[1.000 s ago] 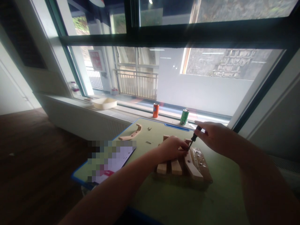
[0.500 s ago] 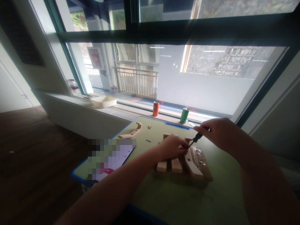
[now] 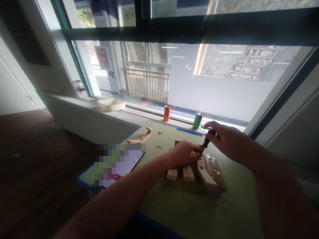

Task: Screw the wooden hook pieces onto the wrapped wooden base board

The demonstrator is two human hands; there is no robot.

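My right hand (image 3: 221, 133) is closed round the dark handle of a screwdriver (image 3: 206, 142), which tilts down toward a curved wooden piece (image 3: 206, 174) with dark holes. The screwdriver's tip is hidden by my left fingers. My left hand (image 3: 184, 153) lies over the wooden parts, fingers curled on the upper end of the curved piece, close beside the screwdriver. Under that hand, several wooden slats (image 3: 188, 174) stick out toward me. To the right of the curved piece lies a brown board with clear plastic and small metal bits (image 3: 216, 167).
A second curved wooden piece (image 3: 141, 137) lies at the table's far left, near loose screws (image 3: 159, 146). A phone (image 3: 129, 164), partly pixelated, is on the left. Orange (image 3: 166, 114) and green (image 3: 197, 121) cans and a cream tray (image 3: 112, 105) stand along the window sill.
My right hand has shifted its hold, its fingers now bent over the handle's top, and the screwdriver stands more upright. My left hand stays on the wooden parts. The view has shifted slightly.
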